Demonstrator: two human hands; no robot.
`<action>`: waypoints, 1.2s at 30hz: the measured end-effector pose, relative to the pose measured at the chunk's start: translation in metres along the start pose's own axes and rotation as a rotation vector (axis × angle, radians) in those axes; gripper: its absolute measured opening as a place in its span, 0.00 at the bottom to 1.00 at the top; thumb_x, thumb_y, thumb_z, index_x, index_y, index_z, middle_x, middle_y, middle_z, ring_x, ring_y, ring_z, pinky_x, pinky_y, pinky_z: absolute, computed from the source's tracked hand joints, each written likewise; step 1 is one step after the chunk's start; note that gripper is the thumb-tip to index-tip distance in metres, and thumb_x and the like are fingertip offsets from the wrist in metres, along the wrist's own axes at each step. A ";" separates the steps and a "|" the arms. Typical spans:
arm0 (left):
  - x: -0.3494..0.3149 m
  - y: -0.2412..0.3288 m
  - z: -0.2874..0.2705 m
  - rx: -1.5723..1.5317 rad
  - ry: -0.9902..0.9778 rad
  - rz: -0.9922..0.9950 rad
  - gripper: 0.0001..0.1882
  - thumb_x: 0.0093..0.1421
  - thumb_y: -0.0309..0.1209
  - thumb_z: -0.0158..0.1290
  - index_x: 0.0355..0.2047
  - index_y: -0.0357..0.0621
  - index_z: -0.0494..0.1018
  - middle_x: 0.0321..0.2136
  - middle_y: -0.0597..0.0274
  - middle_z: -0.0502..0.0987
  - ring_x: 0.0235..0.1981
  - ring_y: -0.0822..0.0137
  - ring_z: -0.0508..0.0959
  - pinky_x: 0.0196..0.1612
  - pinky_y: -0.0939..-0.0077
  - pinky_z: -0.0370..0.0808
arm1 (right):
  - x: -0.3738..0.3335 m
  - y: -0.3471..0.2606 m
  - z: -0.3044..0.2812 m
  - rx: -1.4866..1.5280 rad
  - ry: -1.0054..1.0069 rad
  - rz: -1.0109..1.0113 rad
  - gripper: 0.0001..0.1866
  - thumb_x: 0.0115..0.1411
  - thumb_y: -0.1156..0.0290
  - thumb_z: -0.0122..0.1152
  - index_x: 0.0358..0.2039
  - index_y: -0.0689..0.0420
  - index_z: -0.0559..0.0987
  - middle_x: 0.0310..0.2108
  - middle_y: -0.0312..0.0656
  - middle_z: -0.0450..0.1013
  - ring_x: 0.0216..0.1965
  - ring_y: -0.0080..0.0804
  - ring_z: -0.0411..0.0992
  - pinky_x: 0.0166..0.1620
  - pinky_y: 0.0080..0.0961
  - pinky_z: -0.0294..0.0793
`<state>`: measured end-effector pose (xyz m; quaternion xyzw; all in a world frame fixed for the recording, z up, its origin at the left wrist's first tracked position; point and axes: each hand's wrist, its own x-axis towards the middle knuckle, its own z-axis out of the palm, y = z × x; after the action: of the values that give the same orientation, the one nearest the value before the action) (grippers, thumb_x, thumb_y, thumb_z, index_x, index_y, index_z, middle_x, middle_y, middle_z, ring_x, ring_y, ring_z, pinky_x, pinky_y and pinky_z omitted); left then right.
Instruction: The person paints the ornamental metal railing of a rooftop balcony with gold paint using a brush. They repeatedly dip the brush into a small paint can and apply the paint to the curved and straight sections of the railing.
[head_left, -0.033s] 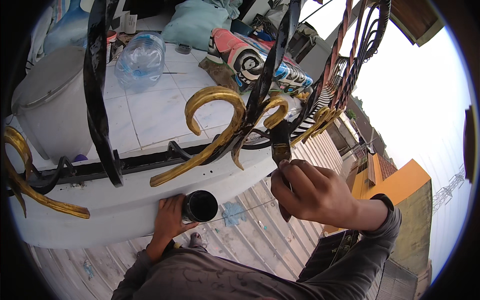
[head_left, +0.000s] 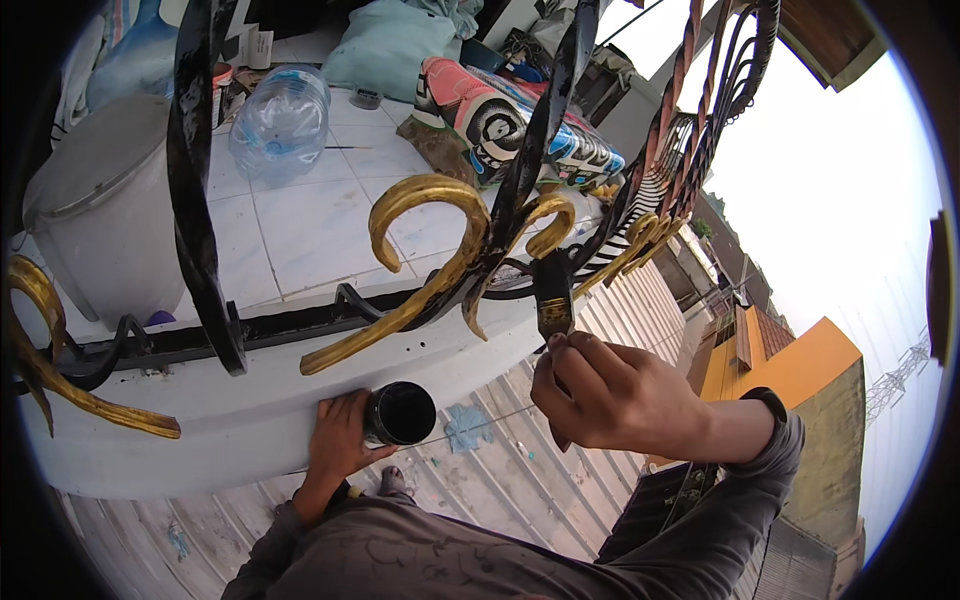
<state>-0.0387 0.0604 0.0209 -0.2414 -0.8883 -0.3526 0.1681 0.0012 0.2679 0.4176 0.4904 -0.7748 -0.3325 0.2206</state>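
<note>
Right fingers [head_left: 562,352]: closed in a pinch around the handle of the brush [head_left: 553,298], near its ferrule.
Right hand [head_left: 610,395]: raised in front of the railing, sleeve running off toward the lower right.
Brush: one, flat, dark bristles pointing up, tip touching the railing where the gold scrolls meet the black bars.
Left fingers [head_left: 350,420]: wrapped around the can [head_left: 401,413], closed on its side.
Left hand [head_left: 337,440]: held against the outer face of the white ledge [head_left: 200,430], below the railing.
Can: one, small, round, open mouth turned to the camera, inside dark; the level of the contents cannot be told.
Railing [head_left: 200,220]: wrought iron, set along the ledge; black twisted bars with gold scrolls.
Gold scrolls [head_left: 430,250]: at least four large ones countable near the hands and at the left edge, more smaller ones receding to the right; exact total cannot be told.
Progress, done: judged from colour, the large scrolls near the brush are already gold along their full visible length, and the bars are black.
Progress, left: the spot under the brush tip appears to be in work; further unfinished areas cannot be told from this view.
Bottle [head_left: 282,120]: one, clear plastic, lying on the tiled floor [head_left: 300,220] behind the railing.
Bucket [head_left: 105,220]: one, white, lidded, left of the bottle.
Cushion [head_left: 385,45]: one, pale green, at the far side of the floor.
Roll [head_left: 500,120]: one patterned roll beside the cushion.
</note>
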 end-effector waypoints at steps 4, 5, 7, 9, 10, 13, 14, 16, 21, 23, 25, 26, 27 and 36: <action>0.001 0.001 -0.002 0.002 0.005 0.001 0.58 0.40 0.61 0.74 0.61 0.32 0.67 0.54 0.43 0.76 0.59 0.45 0.73 0.67 0.50 0.61 | -0.006 -0.002 0.001 0.055 0.097 -0.013 0.09 0.49 0.72 0.66 0.29 0.56 0.74 0.28 0.35 0.64 0.29 0.23 0.72 0.27 0.18 0.79; 0.001 0.002 -0.002 0.013 0.006 0.012 0.58 0.41 0.61 0.73 0.61 0.31 0.67 0.53 0.42 0.76 0.59 0.46 0.74 0.68 0.50 0.60 | -0.007 0.004 0.000 0.064 0.090 -0.005 0.09 0.49 0.72 0.66 0.28 0.56 0.73 0.28 0.36 0.64 0.30 0.24 0.72 0.28 0.19 0.79; 0.006 0.001 -0.003 0.015 0.004 0.012 0.57 0.42 0.61 0.72 0.61 0.30 0.66 0.53 0.41 0.76 0.60 0.46 0.74 0.69 0.49 0.60 | -0.008 0.012 -0.003 0.180 -0.133 0.144 0.09 0.50 0.71 0.66 0.26 0.56 0.72 0.28 0.36 0.65 0.31 0.26 0.72 0.28 0.22 0.80; 0.007 0.002 -0.004 -0.010 -0.013 -0.023 0.58 0.42 0.62 0.72 0.61 0.30 0.66 0.53 0.41 0.76 0.60 0.46 0.74 0.69 0.49 0.60 | -0.005 0.010 -0.007 0.053 -0.125 -0.038 0.10 0.48 0.72 0.66 0.24 0.56 0.71 0.28 0.37 0.65 0.31 0.26 0.72 0.27 0.22 0.79; 0.007 0.002 -0.004 -0.011 -0.006 -0.014 0.58 0.42 0.62 0.72 0.61 0.30 0.66 0.53 0.41 0.76 0.60 0.46 0.74 0.69 0.49 0.59 | -0.004 0.009 -0.009 0.047 -0.118 -0.022 0.10 0.48 0.72 0.66 0.24 0.56 0.71 0.28 0.37 0.65 0.31 0.26 0.72 0.28 0.22 0.79; 0.007 0.003 -0.005 -0.020 -0.004 -0.015 0.58 0.42 0.63 0.72 0.62 0.30 0.66 0.53 0.40 0.76 0.60 0.46 0.74 0.70 0.48 0.59 | 0.001 0.005 -0.017 0.047 -0.132 -0.025 0.10 0.47 0.74 0.66 0.24 0.57 0.71 0.28 0.37 0.64 0.31 0.26 0.72 0.28 0.21 0.79; 0.008 0.002 -0.005 -0.027 -0.012 -0.017 0.58 0.42 0.63 0.71 0.62 0.30 0.66 0.53 0.41 0.77 0.60 0.46 0.74 0.69 0.48 0.59 | 0.002 0.005 -0.019 0.052 -0.139 -0.002 0.10 0.47 0.74 0.66 0.23 0.57 0.71 0.28 0.37 0.64 0.31 0.26 0.72 0.28 0.21 0.79; 0.008 0.002 -0.004 -0.020 -0.013 -0.013 0.58 0.43 0.64 0.71 0.62 0.30 0.66 0.53 0.41 0.77 0.59 0.46 0.74 0.69 0.49 0.59 | 0.003 0.007 -0.021 0.072 -0.202 0.050 0.09 0.46 0.74 0.65 0.23 0.57 0.71 0.27 0.37 0.64 0.31 0.27 0.72 0.28 0.19 0.79; 0.007 0.001 0.001 0.012 0.022 -0.012 0.58 0.39 0.61 0.75 0.61 0.34 0.68 0.51 0.44 0.77 0.56 0.47 0.76 0.67 0.50 0.62 | 0.001 0.009 -0.019 0.019 -0.037 -0.020 0.10 0.45 0.75 0.66 0.21 0.57 0.71 0.27 0.37 0.64 0.30 0.25 0.72 0.26 0.19 0.78; 0.007 0.001 0.001 0.028 0.048 0.011 0.57 0.39 0.61 0.75 0.61 0.34 0.68 0.51 0.44 0.77 0.56 0.47 0.76 0.67 0.50 0.62 | 0.002 0.006 -0.020 -0.013 -0.176 0.067 0.10 0.45 0.75 0.66 0.21 0.57 0.70 0.28 0.37 0.64 0.30 0.24 0.73 0.26 0.19 0.78; 0.007 0.000 0.001 0.031 0.055 0.014 0.57 0.39 0.61 0.75 0.60 0.34 0.68 0.51 0.44 0.77 0.56 0.47 0.76 0.66 0.50 0.62 | 0.003 0.006 -0.022 0.045 -0.072 0.023 0.11 0.45 0.74 0.67 0.23 0.57 0.70 0.28 0.37 0.64 0.30 0.25 0.73 0.25 0.20 0.78; 0.007 0.000 0.001 0.024 0.047 0.004 0.57 0.39 0.61 0.75 0.60 0.34 0.68 0.51 0.44 0.77 0.56 0.47 0.76 0.66 0.50 0.62 | 0.005 0.008 -0.024 0.075 0.003 -0.015 0.11 0.46 0.73 0.67 0.23 0.57 0.71 0.28 0.37 0.64 0.29 0.25 0.72 0.25 0.20 0.77; 0.007 0.001 0.001 0.016 0.037 -0.006 0.57 0.39 0.61 0.75 0.60 0.34 0.68 0.52 0.44 0.77 0.56 0.48 0.75 0.66 0.51 0.62 | 0.006 0.011 -0.027 0.147 -0.047 0.029 0.11 0.46 0.73 0.68 0.24 0.57 0.71 0.28 0.37 0.64 0.29 0.25 0.72 0.24 0.21 0.77; 0.007 -0.001 0.002 0.025 0.041 0.012 0.58 0.38 0.63 0.74 0.60 0.35 0.68 0.53 0.45 0.76 0.55 0.46 0.75 0.65 0.51 0.63 | 0.018 0.055 -0.043 0.277 0.268 0.229 0.11 0.48 0.81 0.76 0.31 0.58 0.83 0.24 0.38 0.79 0.22 0.25 0.78 0.24 0.22 0.75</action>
<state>-0.0452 0.0634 0.0228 -0.2373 -0.8877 -0.3451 0.1915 -0.0116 0.2547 0.4876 0.4647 -0.8275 -0.1276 0.2882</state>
